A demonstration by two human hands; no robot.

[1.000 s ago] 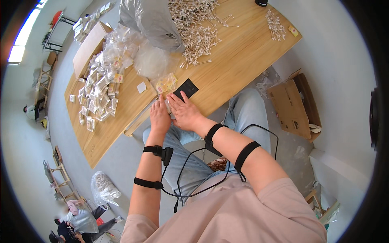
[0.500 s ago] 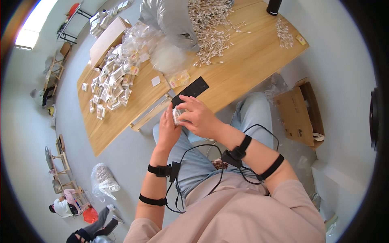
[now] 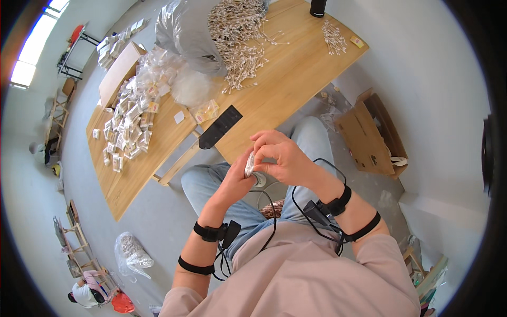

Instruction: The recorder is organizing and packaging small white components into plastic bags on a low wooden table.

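Above my lap, just off the table's near edge, my left hand (image 3: 236, 180) is closed round a small white packet in clear plastic (image 3: 249, 165). The fingers of my right hand (image 3: 283, 159) pinch toward the packet's right side, thumb and forefinger at its wrap. Its contents are too small to make out. Beyond my hands a flat black strip (image 3: 221, 127) lies at the table's edge, with a yellow printed wrapper (image 3: 207, 111) beside it. Farther off is a big heap of cotton swabs (image 3: 240, 39), next to a grey plastic bag (image 3: 187, 39).
Many small wrapped packs (image 3: 127, 127) cover the left of the wooden table (image 3: 288, 71), by an open carton (image 3: 119, 74). A smaller swab pile (image 3: 334, 38) lies at the far right. A cardboard box (image 3: 362, 140) stands on the floor to the right; another person (image 3: 87, 293) is at lower left.
My view has shifted, so the table appears farther left. Both hands with the packet have come nearer my body, away from the black strip, and the packet has turned more edge-on.
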